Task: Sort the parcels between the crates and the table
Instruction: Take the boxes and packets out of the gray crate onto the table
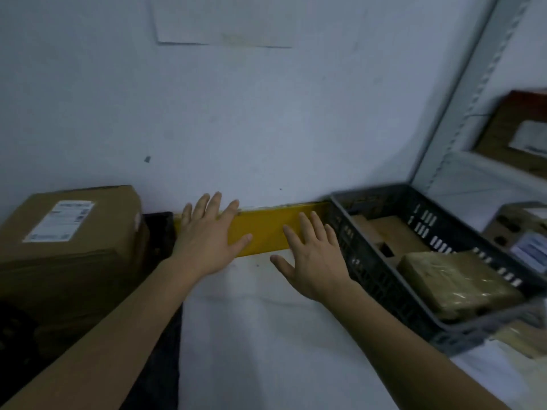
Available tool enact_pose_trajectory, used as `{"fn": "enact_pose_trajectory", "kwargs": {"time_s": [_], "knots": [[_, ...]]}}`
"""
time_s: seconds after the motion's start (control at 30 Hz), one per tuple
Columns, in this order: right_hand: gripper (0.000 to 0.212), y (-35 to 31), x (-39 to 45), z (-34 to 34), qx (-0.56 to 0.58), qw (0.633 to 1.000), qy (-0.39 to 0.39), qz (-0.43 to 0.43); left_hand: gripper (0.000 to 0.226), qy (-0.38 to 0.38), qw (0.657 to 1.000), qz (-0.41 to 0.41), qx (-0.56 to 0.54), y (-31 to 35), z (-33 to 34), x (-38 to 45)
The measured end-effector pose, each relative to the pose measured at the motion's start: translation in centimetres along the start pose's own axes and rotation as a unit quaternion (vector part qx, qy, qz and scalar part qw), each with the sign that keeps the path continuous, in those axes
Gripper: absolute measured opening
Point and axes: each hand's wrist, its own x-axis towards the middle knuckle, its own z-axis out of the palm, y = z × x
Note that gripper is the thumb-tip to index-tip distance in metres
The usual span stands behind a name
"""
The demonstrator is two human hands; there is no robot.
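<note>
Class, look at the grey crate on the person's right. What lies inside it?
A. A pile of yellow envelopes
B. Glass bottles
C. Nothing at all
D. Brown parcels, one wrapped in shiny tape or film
D: the grey crate holds flat cardboard parcels and a brown wrapped parcel with a glossy surface, near its front end.

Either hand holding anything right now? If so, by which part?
Nothing is held. The left hand and right hand are both open with fingers spread, over the white table in front of the yellow strip.
</note>
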Motion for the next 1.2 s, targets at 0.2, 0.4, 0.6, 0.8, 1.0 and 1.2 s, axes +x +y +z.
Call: {"fn": "enact_pose_trajectory", "kwargs": {"time_s": [0.2,0.4,0.6,0.8,1.0,1.2], "knots": [[0.084,14.2,-7.4,-1.4,0.012,0.997,0.015,0.07,0.091,-0.021,0.997,0.049,-0.059,15.5,3.2,1.3],[0.088,26.0,-12.9,-1.2,0.052,0.986,0.008,0.156,0.09,-0.063,0.987,0.116,-0.086,28.1,6.3,2.4],[0.117,30.7,-13.9,1.5,0.084,0.968,-0.048,0.23,0.082,-0.099,0.974,0.167,-0.12,34.1,9.5,4.9],[0.129,31.4,-13.7,4.0,0.129,0.945,-0.121,0.275,0.081,-0.138,0.958,0.203,-0.147,38.3,12.8,7.4],[0.112,32.2,-13.7,4.8,0.145,0.952,-0.043,0.265,0.089,-0.185,0.945,0.191,-0.191,40.4,14.7,7.7],[0.109,35.3,-11.8,3.5,0.166,0.959,0.064,0.222,0.107,-0.181,0.873,0.015,-0.452,42.9,14.5,8.6]]}}
